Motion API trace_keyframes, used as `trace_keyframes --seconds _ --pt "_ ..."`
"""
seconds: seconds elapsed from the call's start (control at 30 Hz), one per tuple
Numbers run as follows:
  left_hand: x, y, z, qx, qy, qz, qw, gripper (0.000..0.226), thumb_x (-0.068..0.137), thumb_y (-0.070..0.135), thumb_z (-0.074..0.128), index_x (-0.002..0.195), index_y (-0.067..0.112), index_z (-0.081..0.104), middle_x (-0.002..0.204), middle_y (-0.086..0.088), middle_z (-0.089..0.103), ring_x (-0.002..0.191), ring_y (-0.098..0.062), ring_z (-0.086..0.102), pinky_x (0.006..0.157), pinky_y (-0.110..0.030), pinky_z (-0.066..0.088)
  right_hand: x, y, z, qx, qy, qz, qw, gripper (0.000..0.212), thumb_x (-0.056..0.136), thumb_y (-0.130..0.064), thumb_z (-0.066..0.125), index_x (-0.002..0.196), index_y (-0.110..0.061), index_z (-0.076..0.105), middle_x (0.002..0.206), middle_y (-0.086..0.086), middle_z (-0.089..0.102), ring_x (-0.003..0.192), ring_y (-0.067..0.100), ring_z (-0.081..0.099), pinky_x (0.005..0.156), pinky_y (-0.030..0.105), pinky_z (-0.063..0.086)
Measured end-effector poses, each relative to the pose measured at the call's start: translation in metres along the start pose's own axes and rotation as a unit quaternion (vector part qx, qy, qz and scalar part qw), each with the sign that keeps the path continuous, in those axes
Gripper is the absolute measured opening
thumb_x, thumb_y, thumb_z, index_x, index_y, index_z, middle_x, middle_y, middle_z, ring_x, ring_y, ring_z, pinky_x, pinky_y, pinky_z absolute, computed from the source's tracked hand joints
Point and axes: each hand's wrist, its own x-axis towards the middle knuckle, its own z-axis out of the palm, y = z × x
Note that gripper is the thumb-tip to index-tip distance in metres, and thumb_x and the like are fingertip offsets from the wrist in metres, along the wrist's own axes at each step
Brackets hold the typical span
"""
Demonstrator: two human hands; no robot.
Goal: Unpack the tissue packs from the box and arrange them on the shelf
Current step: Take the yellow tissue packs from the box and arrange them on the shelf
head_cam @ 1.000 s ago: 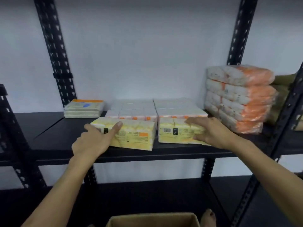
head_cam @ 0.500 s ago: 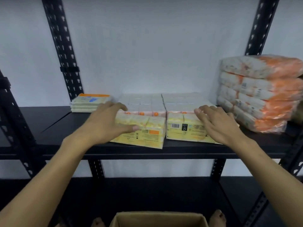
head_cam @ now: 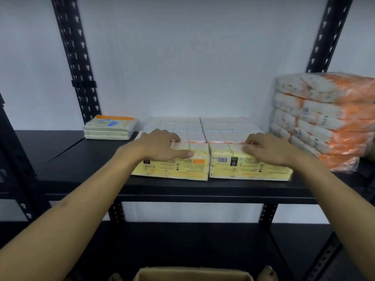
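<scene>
Two yellow tissue packs lie side by side near the front edge of the black shelf (head_cam: 182, 189). My left hand (head_cam: 160, 147) lies palm down on the left yellow pack (head_cam: 174, 169), its fingers over the back edge and the thumb along the top front edge. Resting flat on the right yellow pack (head_cam: 243, 169) is my right hand (head_cam: 267, 149), fingers spread. The two packs touch in the middle. Directly behind them sit white tissue packs (head_cam: 223, 126) in rows. The open cardboard box (head_cam: 192, 274) shows only its top rim at the bottom edge.
A tall stack of orange-and-white packs (head_cam: 324, 118) stands at the right of the shelf. A low stack of flat packs (head_cam: 109, 126) lies at the back left. Black perforated uprights (head_cam: 75, 57) flank the bay. A lower shelf (head_cam: 182, 244) runs beneath.
My left hand went from the left pack's side to its top, and that pack now sits square against the right one. My right hand slid onto its pack's top. The view moved closer.
</scene>
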Motion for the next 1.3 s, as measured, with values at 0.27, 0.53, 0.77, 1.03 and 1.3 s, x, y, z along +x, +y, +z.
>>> trace_keyframes --seconds 0.27,0.53,0.77,1.03,1.3 --pt "0.003 0.001 0.028 -0.088 0.095 0.035 0.991 0.074 0.083 0.090 0.027 0.122 0.034 0.057 0.094 0.007 0.075 0.094 -0.015 0.063 0.106 -0.047 0.041 0.011 -0.014 0.027 0.064 0.090 0.021 0.994 0.046 0.098 -0.048 0.031 0.067 -0.016 0.045 0.066 -0.002 0.055 0.062 0.020 0.052 0.061 0.033 0.039" --pt "0.010 0.001 0.046 -0.036 0.231 0.043 0.971 0.057 0.099 0.070 0.030 0.121 0.027 0.060 0.087 0.008 0.066 0.098 -0.020 0.063 0.095 -0.041 0.037 0.004 -0.018 0.027 0.065 0.206 0.020 0.976 0.050 0.093 -0.042 0.045 0.062 -0.004 0.056 0.056 0.005 0.057 0.060 0.027 0.055 0.059 0.034 0.040" --pt "0.001 0.003 0.072 -0.036 0.377 0.072 0.923 0.045 0.097 0.065 0.046 0.111 0.025 0.061 0.107 0.011 0.064 0.098 -0.015 0.056 0.096 -0.031 0.028 -0.005 -0.018 0.052 0.064 0.370 0.002 0.927 0.033 0.094 -0.040 0.049 0.079 -0.014 0.061 0.076 -0.003 0.056 0.073 0.022 0.049 0.084 0.037 0.034" --pt "-0.020 0.008 0.110 -0.095 0.412 0.065 0.904 0.036 0.089 0.058 0.063 0.109 0.029 0.053 0.110 0.015 0.052 0.104 -0.012 0.047 0.098 -0.032 0.028 -0.023 -0.013 0.086 0.120 0.397 -0.032 0.909 0.025 0.092 -0.044 0.055 0.097 -0.020 0.056 0.099 -0.011 0.052 0.092 0.011 0.045 0.083 0.028 0.023" --pt "-0.017 0.006 0.042 -0.088 0.254 0.055 0.962 0.042 0.089 0.072 0.053 0.091 0.031 0.056 0.097 0.015 0.059 0.092 -0.010 0.054 0.079 -0.033 0.043 -0.024 -0.015 0.045 0.073 0.308 -0.031 0.948 0.036 0.099 -0.036 0.048 0.071 -0.015 0.052 0.074 -0.004 0.056 0.073 0.022 0.052 0.071 0.036 0.032"
